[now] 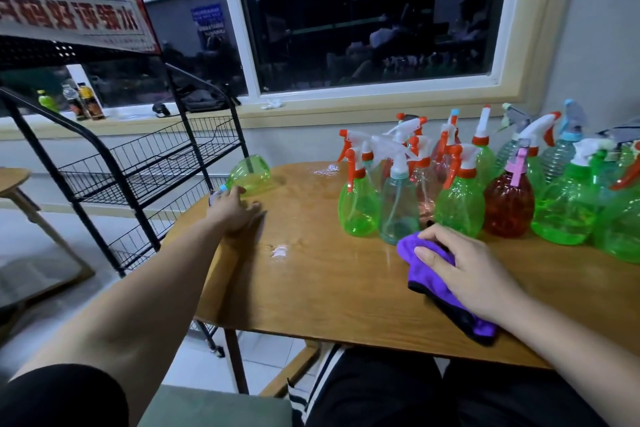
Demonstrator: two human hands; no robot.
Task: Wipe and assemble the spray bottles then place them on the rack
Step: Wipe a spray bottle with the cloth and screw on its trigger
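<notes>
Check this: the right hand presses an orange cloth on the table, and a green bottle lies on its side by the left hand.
Wrong colour. The head view shows the right hand pressing a purple cloth on the table; the green bottle does lie by the left hand.

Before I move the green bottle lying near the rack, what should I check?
1. Green bottle in reach: ok, it lies on its side next to the left hand.
2. Grip on it: cannot tell, the fingers are blurred.
3. Sprayer head fitted: cannot tell, the hand hides the neck.
4. Rack close: ok, it stands beside the table.
5. Purple cloth ready: ok, the right hand rests on it.
6. Tabletop dry: not ok, wet patches shine.
</notes>
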